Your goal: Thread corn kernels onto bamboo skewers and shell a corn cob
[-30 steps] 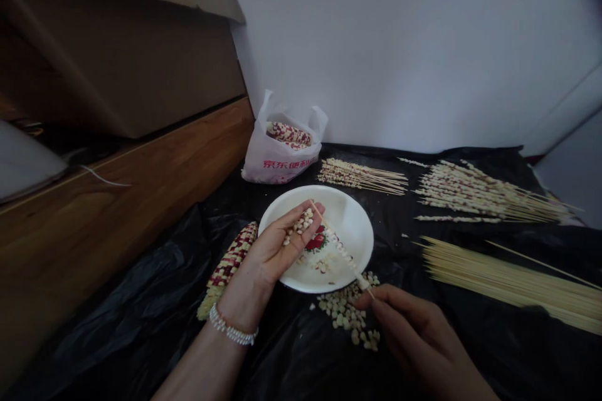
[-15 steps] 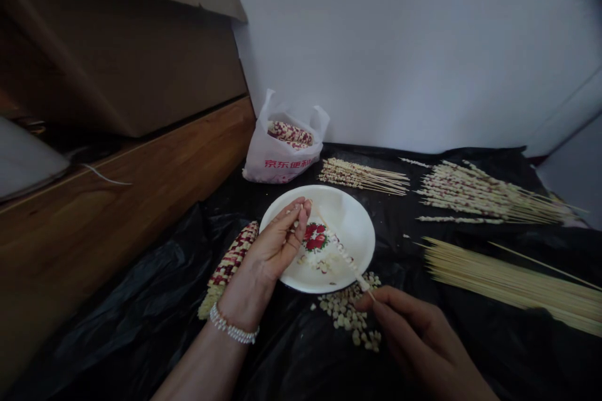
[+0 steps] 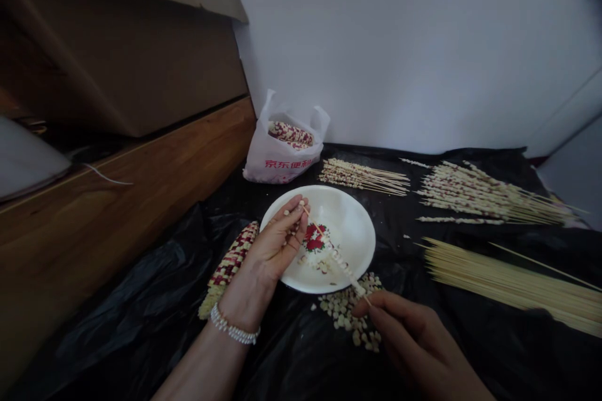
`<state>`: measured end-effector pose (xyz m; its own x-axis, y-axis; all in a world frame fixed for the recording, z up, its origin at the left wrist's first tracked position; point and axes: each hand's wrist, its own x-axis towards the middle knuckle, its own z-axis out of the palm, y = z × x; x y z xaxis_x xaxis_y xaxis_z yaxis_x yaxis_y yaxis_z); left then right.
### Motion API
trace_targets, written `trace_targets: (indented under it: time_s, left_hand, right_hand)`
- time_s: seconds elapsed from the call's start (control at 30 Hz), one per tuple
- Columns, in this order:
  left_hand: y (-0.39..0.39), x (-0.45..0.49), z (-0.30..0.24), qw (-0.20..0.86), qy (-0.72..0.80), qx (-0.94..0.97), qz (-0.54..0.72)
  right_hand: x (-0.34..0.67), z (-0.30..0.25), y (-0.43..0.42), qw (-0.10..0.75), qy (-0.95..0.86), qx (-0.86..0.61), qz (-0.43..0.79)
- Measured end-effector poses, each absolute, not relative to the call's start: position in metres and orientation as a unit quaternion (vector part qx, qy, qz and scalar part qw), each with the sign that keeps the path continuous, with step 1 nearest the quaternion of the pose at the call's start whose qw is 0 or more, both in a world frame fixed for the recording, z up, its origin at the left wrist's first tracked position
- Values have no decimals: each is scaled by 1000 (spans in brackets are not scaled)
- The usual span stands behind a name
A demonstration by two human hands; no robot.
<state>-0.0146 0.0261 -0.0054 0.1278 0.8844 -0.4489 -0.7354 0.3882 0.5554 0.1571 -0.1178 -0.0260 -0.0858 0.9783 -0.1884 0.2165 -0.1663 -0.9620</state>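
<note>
Bamboo skewer [image 3: 335,255], strung with pale corn kernels along its lower part, slants across the white plate [image 3: 363,244] from about 5 o'clock to 11 o'clock. Whether it touches the plate, I cannot tell. The right hand [image 3: 414,338] pinches its lower end between thumb and forefinger, a narrow hold. The left hand [image 3: 277,241] is curled around a few corn kernels [image 3: 292,225], with its fingertips just beside the skewer's upper tip.

Measured from the plate, a multicoloured corn cob [image 3: 230,266] lies at 8 o'clock, touching the left wrist, which wears a beaded bracelet [image 3: 234,330]. A heap of loose kernels [image 3: 345,316] sits at 5 o'clock, just under the right fingers. A plastic bag [image 3: 277,166] holding another cob [image 3: 289,133] stands at 11 o'clock. Filled skewers [image 3: 362,177] lie near 1 o'clock, with a larger bundle of filled skewers [image 3: 489,197] at 2 o'clock and bare skewers [image 3: 508,285] at 3 to 4 o'clock.

A black plastic sheet [image 3: 291,366] covers the surface. A wooden ledge [image 3: 117,200] bounds it at 9 o'clock and a white wall [image 3: 399,56] at 12 o'clock. Open sheet remains between the plate and the bare skewers.
</note>
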Motion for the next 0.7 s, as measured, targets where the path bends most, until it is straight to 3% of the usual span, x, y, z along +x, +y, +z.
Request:
trace_targets:
  time_s: [0.7]
  left_hand:
    - [25,-14,0,763,363,56,533]
  right_hand:
    - [158,-26,-119,372,-529,-570,507]
